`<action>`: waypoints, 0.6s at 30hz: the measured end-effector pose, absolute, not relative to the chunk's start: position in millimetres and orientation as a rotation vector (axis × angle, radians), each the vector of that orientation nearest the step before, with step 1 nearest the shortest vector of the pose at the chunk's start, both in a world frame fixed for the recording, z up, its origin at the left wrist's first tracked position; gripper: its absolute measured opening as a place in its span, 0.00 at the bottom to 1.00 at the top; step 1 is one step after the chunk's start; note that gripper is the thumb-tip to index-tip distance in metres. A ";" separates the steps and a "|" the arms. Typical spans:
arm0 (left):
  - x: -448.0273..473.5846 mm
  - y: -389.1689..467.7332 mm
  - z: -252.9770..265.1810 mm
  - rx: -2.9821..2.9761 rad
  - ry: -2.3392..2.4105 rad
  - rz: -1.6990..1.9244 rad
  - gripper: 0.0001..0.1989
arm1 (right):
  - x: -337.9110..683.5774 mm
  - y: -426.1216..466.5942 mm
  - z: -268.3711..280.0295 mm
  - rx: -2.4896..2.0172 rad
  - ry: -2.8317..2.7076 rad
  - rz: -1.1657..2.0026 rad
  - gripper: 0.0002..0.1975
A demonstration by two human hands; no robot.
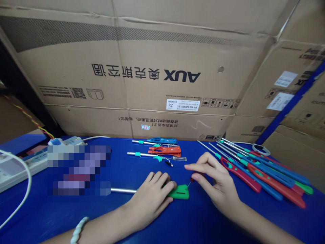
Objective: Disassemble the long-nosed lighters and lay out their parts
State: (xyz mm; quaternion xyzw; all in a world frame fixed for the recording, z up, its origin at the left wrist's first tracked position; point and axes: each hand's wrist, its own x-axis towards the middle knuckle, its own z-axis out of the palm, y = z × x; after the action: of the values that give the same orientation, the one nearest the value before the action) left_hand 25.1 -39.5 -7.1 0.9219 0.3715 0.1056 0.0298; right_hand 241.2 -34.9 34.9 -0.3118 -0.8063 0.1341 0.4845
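Note:
A green long-neck lighter lies flat on the blue table, its metal tube pointing left. My left hand is closed over the middle of its body, pressing it down. My right hand holds a small red-handled screwdriver by the thumb; the fingers partly hide the handle. The thin shaft slants down to the lighter's right end, and its tip appears to touch there. Beyond my hands lie a blue open lighter shell and an orange-red one, with metal tubes and inner parts beside them.
Several whole long-neck lighters lie piled at the right. A white power strip and a cable are at the left, near a blurred-out patch. A large cardboard sheet stands along the back. The blue table extends underneath.

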 end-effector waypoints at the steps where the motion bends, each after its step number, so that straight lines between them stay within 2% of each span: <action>1: 25.1 -39.2 -6.9 2.845 1.143 0.329 0.10 | 240.4 -35.9 35.1 -0.783 -1.948 0.381 0.10; 6: 25.0 -39.2 -5.5 2.842 1.122 0.310 0.10 | 239.8 -36.0 37.3 -0.881 -1.720 0.789 0.05; 12: 25.5 -40.0 -4.9 2.831 1.124 0.314 0.10 | 245.2 -29.5 45.4 -0.864 -1.688 0.988 0.03; 18: 25.6 -39.6 -5.7 2.842 1.128 0.336 0.09 | 242.3 -27.0 40.7 -0.702 -1.709 1.362 0.09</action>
State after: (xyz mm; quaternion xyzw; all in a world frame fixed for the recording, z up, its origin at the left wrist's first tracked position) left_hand 25.6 -39.6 -5.7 0.9234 0.3667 0.1090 0.0329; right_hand 242.3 -27.0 40.7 -0.2790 -0.6789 0.5409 0.4107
